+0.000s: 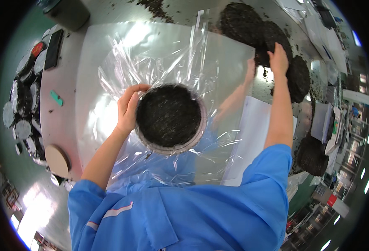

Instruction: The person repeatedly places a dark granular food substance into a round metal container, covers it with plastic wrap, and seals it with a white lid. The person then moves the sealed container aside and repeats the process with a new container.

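In front of my chest a round, clear-walled container [203,125] holds dark, crumbly material [170,116] packed nearly to its rim. My left hand [128,108] grips its upper left rim, thumb and fingers at the edge. Crinkled clear plastic film [159,69] spreads out beneath and around the container. At the upper right my right hand [278,61] reaches over thick dark round cakes [242,23], its thumb apart from the fingers and nothing seen held. I cannot tell whether it touches the dark cake [277,36] beneath.
A smooth sheet [90,62] covers the metal table, with white paper [250,125] at right. Along the left edge lie a phone [53,49], a green clip-like piece [56,98] and a tan disc [57,160]. Several foil-topped dark cakes [23,129] are stacked beyond. A grey container [66,14] stands upper left.
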`<action>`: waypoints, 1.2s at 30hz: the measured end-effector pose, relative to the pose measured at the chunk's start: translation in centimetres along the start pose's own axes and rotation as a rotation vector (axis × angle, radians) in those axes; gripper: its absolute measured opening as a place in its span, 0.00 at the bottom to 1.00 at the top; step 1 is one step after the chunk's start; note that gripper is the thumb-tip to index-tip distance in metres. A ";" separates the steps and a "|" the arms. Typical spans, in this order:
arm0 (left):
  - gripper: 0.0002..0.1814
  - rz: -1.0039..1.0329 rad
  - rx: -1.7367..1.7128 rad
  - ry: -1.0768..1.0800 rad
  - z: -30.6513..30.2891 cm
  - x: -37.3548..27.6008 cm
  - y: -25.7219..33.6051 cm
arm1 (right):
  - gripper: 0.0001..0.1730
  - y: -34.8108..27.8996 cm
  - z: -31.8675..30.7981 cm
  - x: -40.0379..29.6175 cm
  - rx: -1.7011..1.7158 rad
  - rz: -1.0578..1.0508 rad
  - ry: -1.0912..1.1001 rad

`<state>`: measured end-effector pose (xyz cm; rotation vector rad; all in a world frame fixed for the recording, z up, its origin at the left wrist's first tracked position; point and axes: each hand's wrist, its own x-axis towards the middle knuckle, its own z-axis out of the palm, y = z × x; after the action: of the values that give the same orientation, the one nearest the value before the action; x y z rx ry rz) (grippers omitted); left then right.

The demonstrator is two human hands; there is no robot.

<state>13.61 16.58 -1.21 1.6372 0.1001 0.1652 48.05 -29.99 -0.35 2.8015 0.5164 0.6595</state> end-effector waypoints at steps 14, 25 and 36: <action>0.29 0.070 -0.128 0.010 0.1 1.1 9.1 | 0.28 -17.6 -28.0 -10.3 1.442 0.420 0.325; 0.27 -0.149 -0.328 0.192 1.7 -4.3 7.5 | 0.24 -28.1 -21.5 -18.0 1.244 0.591 -0.056; 0.11 0.589 0.964 -0.242 6.8 -3.4 4.5 | 0.18 -31.1 -20.1 -18.4 0.646 0.353 0.035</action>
<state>11.21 8.97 2.69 2.6004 -0.5792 0.4066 14.40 -6.05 1.20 3.5488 0.2703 0.7055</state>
